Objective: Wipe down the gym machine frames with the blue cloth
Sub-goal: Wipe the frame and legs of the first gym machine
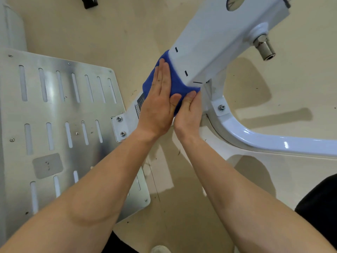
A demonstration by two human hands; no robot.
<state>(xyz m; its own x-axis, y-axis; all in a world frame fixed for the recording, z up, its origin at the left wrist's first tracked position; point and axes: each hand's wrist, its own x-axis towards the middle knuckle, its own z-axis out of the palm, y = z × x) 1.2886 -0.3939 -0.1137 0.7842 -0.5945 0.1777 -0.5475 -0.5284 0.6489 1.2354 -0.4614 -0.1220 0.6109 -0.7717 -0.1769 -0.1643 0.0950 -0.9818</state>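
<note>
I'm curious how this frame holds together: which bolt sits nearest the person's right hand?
The lone bolt on the bracket above the curved tube, just right of the right hand; the other pair sits by the slotted plate.

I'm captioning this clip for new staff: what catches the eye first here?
The blue cloth wrapped over the white frame beam at centre stands out most, with the left hand pressed flat on it and the right hand gripping its lower right edge. To the left lies a slotted metal plate, and a glossy curved white tube sweeps off to the right.
</note>
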